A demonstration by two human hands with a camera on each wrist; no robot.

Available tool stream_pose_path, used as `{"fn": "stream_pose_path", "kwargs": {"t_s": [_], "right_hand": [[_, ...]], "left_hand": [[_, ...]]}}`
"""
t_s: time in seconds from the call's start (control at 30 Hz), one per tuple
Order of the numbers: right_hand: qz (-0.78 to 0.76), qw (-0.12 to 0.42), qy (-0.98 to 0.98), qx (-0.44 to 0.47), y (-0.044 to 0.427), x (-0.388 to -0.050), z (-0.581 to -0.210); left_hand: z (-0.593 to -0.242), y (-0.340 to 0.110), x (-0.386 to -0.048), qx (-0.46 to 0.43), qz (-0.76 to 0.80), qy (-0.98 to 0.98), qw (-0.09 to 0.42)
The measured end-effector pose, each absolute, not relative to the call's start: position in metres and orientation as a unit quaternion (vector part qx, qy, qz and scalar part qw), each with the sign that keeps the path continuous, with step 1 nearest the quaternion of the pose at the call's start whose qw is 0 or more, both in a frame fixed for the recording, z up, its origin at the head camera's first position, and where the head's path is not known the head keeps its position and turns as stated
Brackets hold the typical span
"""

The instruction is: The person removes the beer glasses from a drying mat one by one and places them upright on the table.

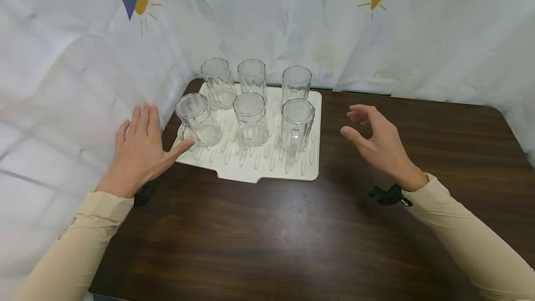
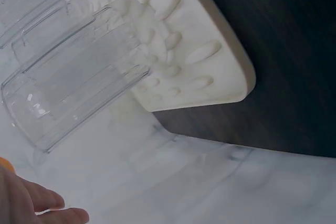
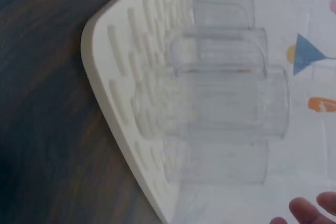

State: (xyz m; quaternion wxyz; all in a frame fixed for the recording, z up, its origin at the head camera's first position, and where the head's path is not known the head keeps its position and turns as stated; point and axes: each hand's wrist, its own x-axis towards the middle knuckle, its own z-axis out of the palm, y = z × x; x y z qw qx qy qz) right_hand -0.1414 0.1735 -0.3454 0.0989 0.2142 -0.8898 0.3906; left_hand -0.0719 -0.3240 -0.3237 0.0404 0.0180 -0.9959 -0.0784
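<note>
Several clear glass mugs stand in two rows on a cream ridged drying tray (image 1: 238,171). The front row has a left mug (image 1: 198,122), a middle mug (image 1: 251,120) and a right mug (image 1: 297,124). My left hand (image 1: 140,150) hovers at the tray's left side, fingers straight and thumb spread toward the front-left mug; whether the thumb touches it I cannot tell. To the right of the tray, my right hand (image 1: 380,140) is held in the air, fingers loosely bent, holding nothing. In the right wrist view a mug (image 3: 226,100) shows close, fingertips (image 3: 304,211) apart from it.
The tray lies on a dark wooden table (image 1: 276,236), toward its back left. A white patterned curtain (image 1: 267,22) hangs behind and along the left side. Dark straps, such as the right wrist strap (image 1: 386,195), are on both wrists.
</note>
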Motion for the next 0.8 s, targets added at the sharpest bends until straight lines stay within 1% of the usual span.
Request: {"fn": "stream_pose_path", "kwargs": {"t_s": [0.3, 0.63, 0.8], "right_hand": [[0.465, 0.075, -0.861, 0.193, 0.155, -0.137, -0.360], [0.577, 0.031, -0.792, 0.197, 0.136, -0.136, -0.379], [0.594, 0.012, -0.781, 0.194, 0.128, -0.135, -0.387]], "left_hand": [[-0.345, -0.325, -0.068, 0.006, -0.082, -0.996, 0.029], [-0.366, -0.322, -0.072, -0.011, -0.083, -0.996, 0.035], [-0.371, -0.322, -0.073, -0.008, -0.078, -0.997, 0.015]]}}
